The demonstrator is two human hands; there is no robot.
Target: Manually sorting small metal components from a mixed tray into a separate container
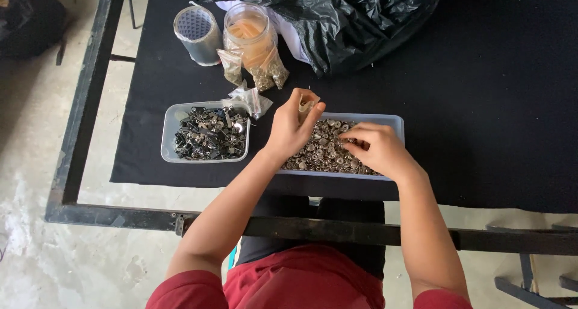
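Left hand [293,125] fingers pinch a small bag [306,109] above the tray [394,123]; right hand [374,149] fingers close on metal buttons [322,149] inside.

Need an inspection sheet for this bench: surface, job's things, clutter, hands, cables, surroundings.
Surface: black cloth over a dark metal frame.
Job's things: clear tray of small round metal pieces; clear tray of dark metal parts.
Clutter: plastic jar, metal cup, small filled bags, black plastic bag.
Hands: left hand pinches a small piece above the tray; right hand reaches into the round pieces.
Cables: nothing seen.
Surroundings: concrete floor.
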